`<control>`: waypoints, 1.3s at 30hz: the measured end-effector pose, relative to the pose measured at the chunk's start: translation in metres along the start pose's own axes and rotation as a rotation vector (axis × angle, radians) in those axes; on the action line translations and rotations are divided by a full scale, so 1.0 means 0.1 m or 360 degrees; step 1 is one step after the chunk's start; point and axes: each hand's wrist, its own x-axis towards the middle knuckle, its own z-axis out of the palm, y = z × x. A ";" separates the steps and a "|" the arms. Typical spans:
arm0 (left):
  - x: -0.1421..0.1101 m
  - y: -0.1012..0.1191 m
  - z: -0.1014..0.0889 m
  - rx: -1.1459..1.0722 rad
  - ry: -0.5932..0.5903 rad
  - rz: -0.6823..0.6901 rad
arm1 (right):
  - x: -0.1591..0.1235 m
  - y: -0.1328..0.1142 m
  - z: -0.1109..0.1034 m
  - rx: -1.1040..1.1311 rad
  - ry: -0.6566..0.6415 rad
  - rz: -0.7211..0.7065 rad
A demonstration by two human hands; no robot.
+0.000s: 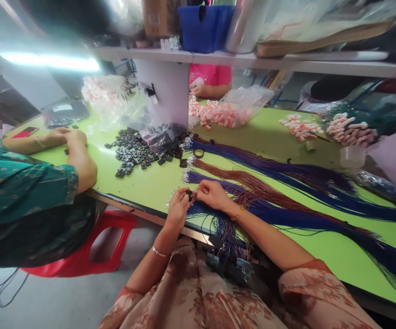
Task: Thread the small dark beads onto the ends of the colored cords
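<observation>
My left hand is closed round a small black connector housing at the table's front edge. Just right of it, my right hand pinches what looks like a thin wire end against the housing; the exact contact is too small to make out. Beneath my right wrist, bundles of purple-blue wires and brown wires run across the green table, their silvery terminals toward the left. Several wires hang over the edge to grey multi-way connectors near my lap.
A heap of black housings lies left of the wires, near a tape roll. A co-worker's arms rest at the left, above a red stool. Across the table are pink-white parts and another person. A shelf overhangs.
</observation>
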 end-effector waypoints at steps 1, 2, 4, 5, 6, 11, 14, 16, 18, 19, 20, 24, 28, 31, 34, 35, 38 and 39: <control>0.00 0.00 0.00 -0.0012 -0.0007 0.0002 | -0.02 0.00 0.00 -0.0028 0.0022 -0.0026; 0.01 0.00 0.00 -0.0019 -0.0011 0.0003 | -0.03 0.00 0.00 -0.0057 0.0040 -0.0056; 0.01 0.00 0.00 -0.0022 -0.0012 -0.0004 | -0.05 -0.01 0.00 -0.0122 0.0062 -0.0117; 0.01 -0.01 0.00 -0.0023 -0.0010 -0.0008 | -0.06 -0.02 0.00 -0.0154 0.0065 -0.0145; 0.01 -0.01 -0.01 -0.0025 -0.0006 -0.0009 | -0.06 -0.04 0.00 -0.0187 0.0065 -0.0168; 0.02 0.00 -0.03 0.0003 -0.0011 -0.0022 | -0.09 -0.05 0.03 -0.0441 0.0091 -0.0266; 0.03 0.00 -0.04 0.0038 0.0000 -0.0047 | -0.11 -0.01 0.06 -0.0690 0.0105 -0.0400; 0.04 0.00 -0.04 0.0051 0.0005 -0.0055 | -0.12 0.02 0.08 -0.0835 0.0096 -0.0501; 0.04 0.01 -0.04 0.0054 0.0002 -0.0062 | -0.13 0.05 0.09 -0.0920 0.0094 -0.0571; 0.04 0.01 -0.04 0.0053 0.0005 -0.0064 | -0.13 0.06 0.10 -0.0940 0.0097 -0.0591; 0.04 0.01 -0.04 0.0051 0.0009 -0.0066 | -0.12 0.07 0.10 -0.0950 0.0104 -0.0603; 0.03 0.03 -0.03 0.0045 0.0033 -0.0069 | -0.12 0.10 0.09 -0.0938 0.0111 -0.0642; 0.02 0.04 -0.02 0.0058 0.0049 -0.0093 | -0.11 0.12 0.10 -0.0923 0.0038 -0.0709; 0.00 0.04 0.00 0.0128 0.0059 -0.0105 | -0.09 0.13 0.11 -0.0897 -0.0007 -0.0712; -0.02 0.03 0.02 0.0235 0.0106 -0.0111 | -0.08 0.11 0.10 -0.0790 -0.0068 -0.0642; -0.02 0.03 0.03 0.0238 0.0119 -0.0106 | -0.08 0.10 0.08 -0.0732 -0.0091 -0.0607; -0.04 0.04 0.04 0.0186 0.0126 -0.0078 | -0.08 0.07 0.06 -0.0594 -0.0140 -0.0509; -0.05 0.05 0.04 0.0180 0.0125 -0.0065 | -0.08 0.07 0.06 -0.0576 -0.0146 -0.0484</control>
